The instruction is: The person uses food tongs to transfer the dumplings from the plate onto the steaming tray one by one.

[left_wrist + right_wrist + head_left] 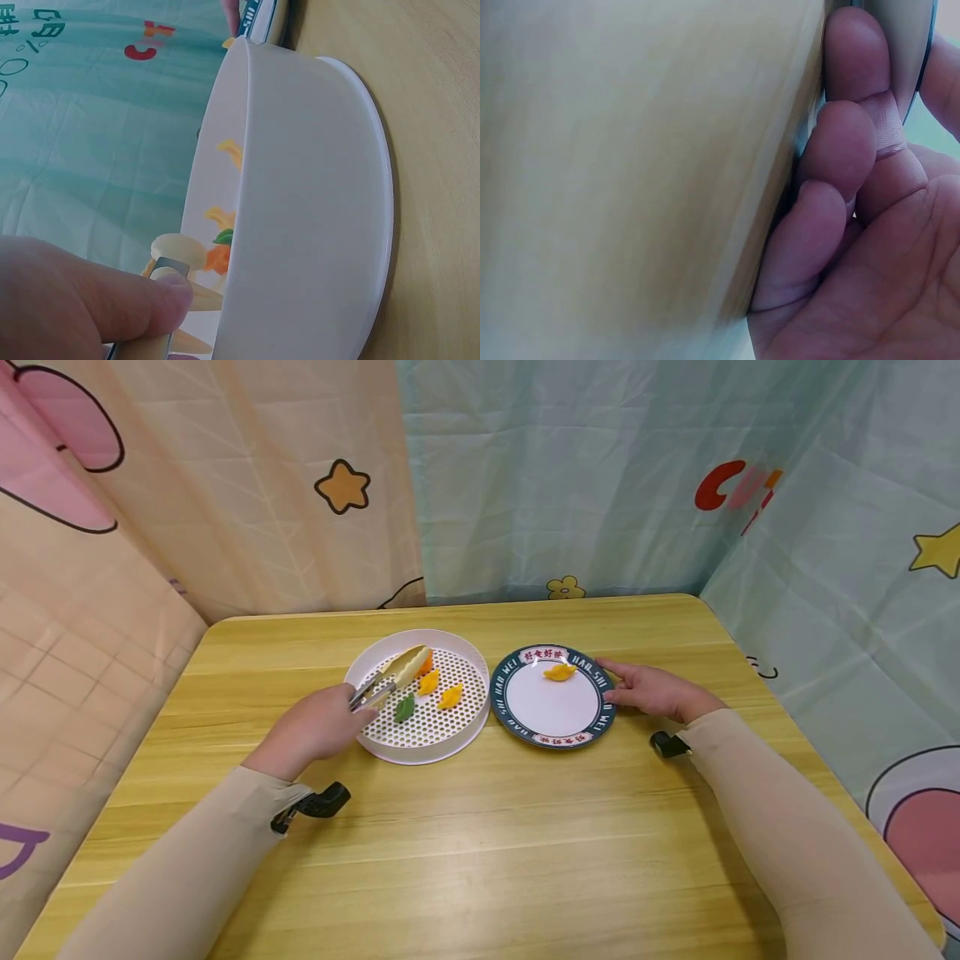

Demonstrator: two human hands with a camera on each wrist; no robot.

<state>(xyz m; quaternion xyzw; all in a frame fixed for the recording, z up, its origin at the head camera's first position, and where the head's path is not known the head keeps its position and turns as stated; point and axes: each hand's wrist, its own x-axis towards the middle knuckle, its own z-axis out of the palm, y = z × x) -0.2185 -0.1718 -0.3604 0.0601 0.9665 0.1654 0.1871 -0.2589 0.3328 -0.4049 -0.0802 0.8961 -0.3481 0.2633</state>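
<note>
My left hand [318, 727] grips metal tongs [408, 667] with cream-coloured tips, reaching over the left side of a white round steamer basket [427, 748]. Inside, on the perforated base, lie two yellow dumpling-shaped pieces [450, 697], a green piece [404, 708] and an orange piece [426, 662] close beside the tong tips. In the left wrist view, the basket's wall [307, 210] hides part of its contents. My right hand [656, 692] pinches the right rim of a dark-rimmed plate [551, 706], thumb at the top and fingers at the edge. One yellow dumpling-shaped piece [560, 672] sits on the plate.
Basket and plate stand side by side, rims close together, on a wooden table [480, 852]. Patterned curtains [555, 485] hang behind the table and along both sides. A black wrist camera [322, 802] juts out beside the left sleeve.
</note>
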